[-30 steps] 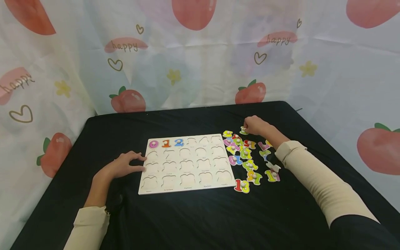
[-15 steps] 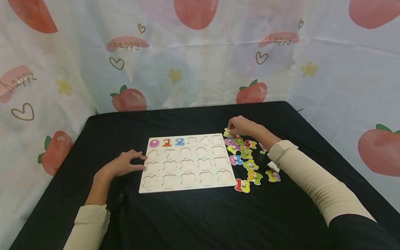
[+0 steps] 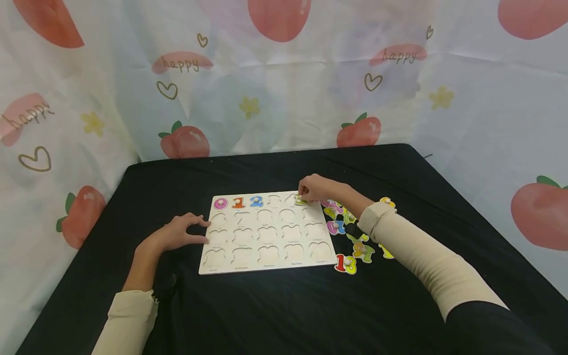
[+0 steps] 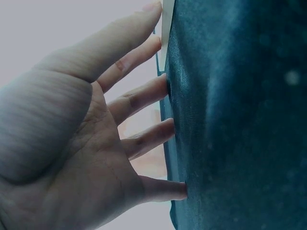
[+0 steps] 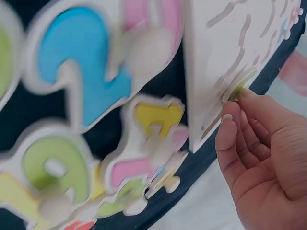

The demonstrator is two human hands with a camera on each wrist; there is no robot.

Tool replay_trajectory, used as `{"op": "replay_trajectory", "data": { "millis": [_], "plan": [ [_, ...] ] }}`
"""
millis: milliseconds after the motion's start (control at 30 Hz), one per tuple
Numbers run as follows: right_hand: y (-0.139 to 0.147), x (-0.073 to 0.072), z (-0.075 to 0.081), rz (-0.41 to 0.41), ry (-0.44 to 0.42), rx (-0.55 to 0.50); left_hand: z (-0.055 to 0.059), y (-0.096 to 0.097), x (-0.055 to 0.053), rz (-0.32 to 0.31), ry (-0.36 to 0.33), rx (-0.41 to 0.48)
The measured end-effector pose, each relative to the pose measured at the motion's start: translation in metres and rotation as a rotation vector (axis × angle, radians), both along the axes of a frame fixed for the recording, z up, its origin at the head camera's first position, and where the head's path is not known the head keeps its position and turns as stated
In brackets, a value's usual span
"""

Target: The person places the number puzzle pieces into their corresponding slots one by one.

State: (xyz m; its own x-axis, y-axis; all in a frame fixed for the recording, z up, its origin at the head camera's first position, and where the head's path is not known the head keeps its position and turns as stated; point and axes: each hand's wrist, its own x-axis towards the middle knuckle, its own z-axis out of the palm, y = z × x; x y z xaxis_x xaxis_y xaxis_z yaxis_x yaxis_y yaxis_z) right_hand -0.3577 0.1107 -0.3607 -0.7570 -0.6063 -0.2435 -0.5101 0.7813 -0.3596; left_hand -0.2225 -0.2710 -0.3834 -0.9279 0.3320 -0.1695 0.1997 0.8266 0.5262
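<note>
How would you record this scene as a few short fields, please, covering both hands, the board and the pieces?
Board: pale, lying on black cloth
Top row, left: the 0, the 1 and the 2, seated
Left hand: touching the board's left edge
Right hand: pinching a green piece at the top row's right part
Loose pieces: right of the board, partly hidden by the right sleeve
Backdrop: printed with red fruit and "happy"
</note>
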Motion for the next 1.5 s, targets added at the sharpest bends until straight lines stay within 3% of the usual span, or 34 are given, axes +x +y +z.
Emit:
{"op": "replay_trajectory", "data": {
  "millis": [200,500,933,1300,1500],
  "plan": [
    [-0.015,0.002,-0.006,0.033,0.031,-0.036,-0.001,0.003,0.000,-0.004,-0.003,0.002],
    [-0.040,0.006,-0.004,0.037,0.063,-0.057,0.000,0.002,-0.001,0.001,0.005,0.013],
    [-0.065,0.002,-0.004,-0.001,0.059,-0.035,0.001,-0.002,0.000,0.008,0.001,0.000],
    [-0.074,-0.001,-0.001,-0.001,0.036,-0.023,0.007,-0.002,0.000,0.009,0.000,-0.008],
    [-0.073,0.001,-0.008,-0.054,-0.043,-0.027,0.002,-0.002,0.001,0.003,-0.009,0.000]
  ]
}}
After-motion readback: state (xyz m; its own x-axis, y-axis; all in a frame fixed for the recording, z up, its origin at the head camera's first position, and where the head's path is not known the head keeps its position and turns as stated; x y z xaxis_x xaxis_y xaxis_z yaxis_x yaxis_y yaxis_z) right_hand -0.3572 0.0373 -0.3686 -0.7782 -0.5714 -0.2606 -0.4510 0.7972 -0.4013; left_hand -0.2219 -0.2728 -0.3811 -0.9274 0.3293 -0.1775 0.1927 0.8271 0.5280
